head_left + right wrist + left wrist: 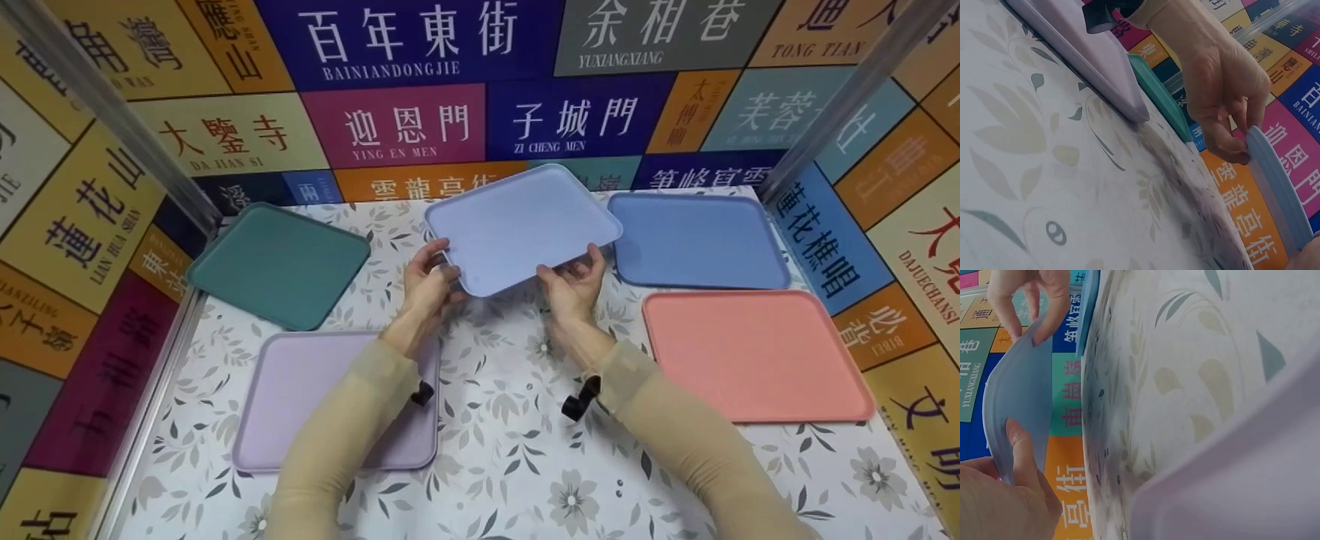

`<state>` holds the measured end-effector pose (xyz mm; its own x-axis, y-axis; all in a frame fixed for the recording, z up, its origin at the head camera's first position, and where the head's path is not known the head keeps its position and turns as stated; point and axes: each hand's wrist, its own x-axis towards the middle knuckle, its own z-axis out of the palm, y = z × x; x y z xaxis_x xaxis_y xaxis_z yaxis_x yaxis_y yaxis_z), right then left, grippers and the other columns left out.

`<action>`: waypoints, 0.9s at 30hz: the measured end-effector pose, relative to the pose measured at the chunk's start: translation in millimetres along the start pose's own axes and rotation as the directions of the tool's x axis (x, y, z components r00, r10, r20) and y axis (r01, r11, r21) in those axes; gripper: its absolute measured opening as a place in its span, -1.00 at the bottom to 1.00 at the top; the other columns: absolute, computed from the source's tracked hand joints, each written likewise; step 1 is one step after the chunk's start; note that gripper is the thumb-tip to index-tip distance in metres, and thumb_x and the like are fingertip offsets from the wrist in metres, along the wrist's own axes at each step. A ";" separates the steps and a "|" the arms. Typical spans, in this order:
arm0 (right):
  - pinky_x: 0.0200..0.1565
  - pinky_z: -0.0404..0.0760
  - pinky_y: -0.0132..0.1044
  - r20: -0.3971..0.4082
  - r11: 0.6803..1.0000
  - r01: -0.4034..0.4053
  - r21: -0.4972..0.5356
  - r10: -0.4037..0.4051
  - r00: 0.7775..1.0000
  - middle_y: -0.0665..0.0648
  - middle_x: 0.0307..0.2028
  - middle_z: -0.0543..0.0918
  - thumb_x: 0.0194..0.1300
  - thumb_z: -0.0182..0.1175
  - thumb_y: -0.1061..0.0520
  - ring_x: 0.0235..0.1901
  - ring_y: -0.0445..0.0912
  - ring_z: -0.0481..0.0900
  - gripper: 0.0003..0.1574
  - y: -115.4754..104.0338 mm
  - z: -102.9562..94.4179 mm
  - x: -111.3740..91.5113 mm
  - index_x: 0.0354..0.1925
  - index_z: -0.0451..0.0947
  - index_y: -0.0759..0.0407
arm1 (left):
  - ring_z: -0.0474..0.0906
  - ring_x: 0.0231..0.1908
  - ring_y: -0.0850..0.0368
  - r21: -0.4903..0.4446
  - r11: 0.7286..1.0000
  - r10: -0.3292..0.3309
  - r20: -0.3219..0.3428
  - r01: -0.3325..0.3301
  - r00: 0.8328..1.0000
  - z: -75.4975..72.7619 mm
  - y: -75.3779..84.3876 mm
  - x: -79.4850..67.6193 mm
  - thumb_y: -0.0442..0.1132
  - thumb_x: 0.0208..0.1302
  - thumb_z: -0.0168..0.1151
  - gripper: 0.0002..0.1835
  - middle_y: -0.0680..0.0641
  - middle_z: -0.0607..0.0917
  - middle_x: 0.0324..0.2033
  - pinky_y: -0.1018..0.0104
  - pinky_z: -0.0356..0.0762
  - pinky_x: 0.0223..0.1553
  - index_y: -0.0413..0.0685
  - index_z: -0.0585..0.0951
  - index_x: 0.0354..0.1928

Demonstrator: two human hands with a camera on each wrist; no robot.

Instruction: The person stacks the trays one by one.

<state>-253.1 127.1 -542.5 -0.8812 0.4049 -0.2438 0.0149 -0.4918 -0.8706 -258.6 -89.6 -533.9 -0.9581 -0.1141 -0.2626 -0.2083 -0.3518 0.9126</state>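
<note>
A light blue rectangular tray (525,225) is held up off the table, tilted, near the back. My left hand (431,281) pinches its left edge, thumb on the upper face. Along the near edge, my right hand (574,289) grips it between thumb and fingers. The left wrist view shows both hands on the light blue tray (1022,394), with the left thumb pressed against its face. In the right wrist view, the left hand (1224,101) holds one end of the tray (1280,191), while only a bit of the right hand (1306,259) shows.
On the flower-patterned table (510,450) lie a green tray (285,262) at back left, a lilac tray (300,397) under the left forearm, a darker blue tray (697,240) at back right and a pink tray (757,356) below it. Panels with lettering (405,124) enclose the table.
</note>
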 end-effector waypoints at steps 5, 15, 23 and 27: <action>-0.21 0.80 -0.32 -0.004 1.000 0.013 0.002 -0.013 1.000 0.02 -0.06 0.36 0.28 0.32 0.64 -0.26 -0.16 0.56 0.27 -0.7 -0.8 0.2 0.75 0.09 0.02 | 0.63 -0.28 0.09 0.008 1.000 0.003 -0.007 -0.003 1.000 2.3 -1.8 -1.3 -0.60 0.25 0.20 -0.29 -0.08 0.55 0.11 0.30 0.71 -0.59 -0.06 0.59 0.45; -0.29 0.75 -0.35 -0.027 0.999 0.034 -0.011 -0.034 0.999 -0.02 -0.13 0.31 0.21 0.29 0.67 -0.27 -0.16 0.44 0.26 -3.7 -1.5 2.6 0.71 0.15 0.06 | 0.64 -0.25 0.09 0.042 0.999 0.020 -0.020 -0.019 1.000 4.5 -6.5 -6.2 -0.57 0.26 0.22 -0.31 -0.07 0.55 0.14 0.31 0.70 -0.59 -0.03 0.61 0.45; -0.21 0.79 -0.34 -0.002 0.997 0.048 -0.055 -0.049 0.999 0.00 -0.07 0.39 0.24 0.26 0.66 -0.23 -0.15 0.54 0.24 -11.3 -6.4 5.7 0.73 0.13 0.05 | 0.68 -0.18 0.07 0.056 0.998 0.021 0.025 -0.022 0.999 3.8 -6.3 -11.5 -0.55 0.32 0.26 -0.34 -0.12 0.57 0.16 0.26 0.79 -0.49 -0.01 0.59 0.45; -0.22 0.79 -0.36 0.023 0.997 0.045 -0.056 -0.043 0.999 -0.05 -0.05 0.38 0.26 0.27 0.66 -0.18 -0.16 0.52 0.26 -15.6 -8.0 5.1 0.74 0.13 0.02 | 0.68 -0.15 0.06 0.026 1.000 -0.006 0.041 0.005 0.999 -0.5 -5.0 -8.8 -0.56 0.32 0.29 -0.35 -0.13 0.55 0.18 0.24 0.85 -0.41 -0.03 0.59 0.44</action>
<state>-254.0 142.9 -533.6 -0.8919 0.4077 -0.1958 0.0020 -0.4293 -0.9031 -249.1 -87.3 -536.3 -0.9640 -0.0739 -0.2554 -0.2184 -0.3282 0.9190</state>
